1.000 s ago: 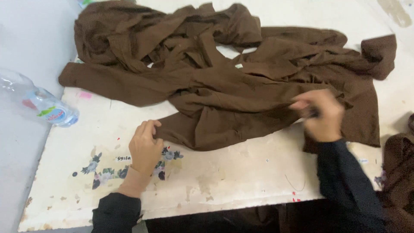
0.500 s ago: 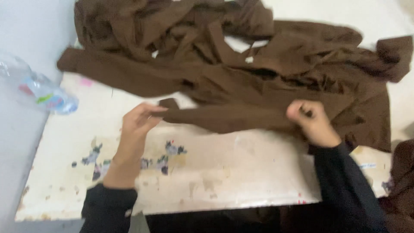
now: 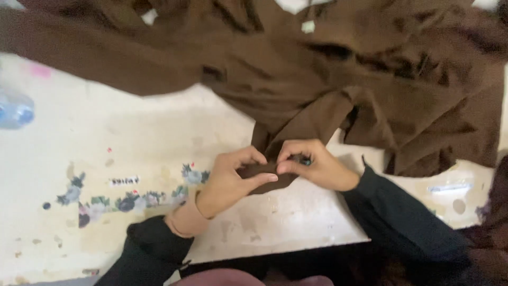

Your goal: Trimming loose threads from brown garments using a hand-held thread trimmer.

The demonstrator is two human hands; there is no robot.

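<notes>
Left hand (image 3: 233,177) & right hand (image 3: 312,164) pinching near corner of crumpled brown cloth (image 3: 328,74), pulled taut between fingertips; small dark item in right, on paint-stained white table (image 3: 106,132).

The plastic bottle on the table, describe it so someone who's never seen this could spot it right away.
Start at the white, paint-stained table and follow it to its far left edge, away from both hands. There lies the plastic bottle, below the brown cloth. It is the only clear, bluish thing there; everything else nearby is brown fabric or white tabletop.
</notes>
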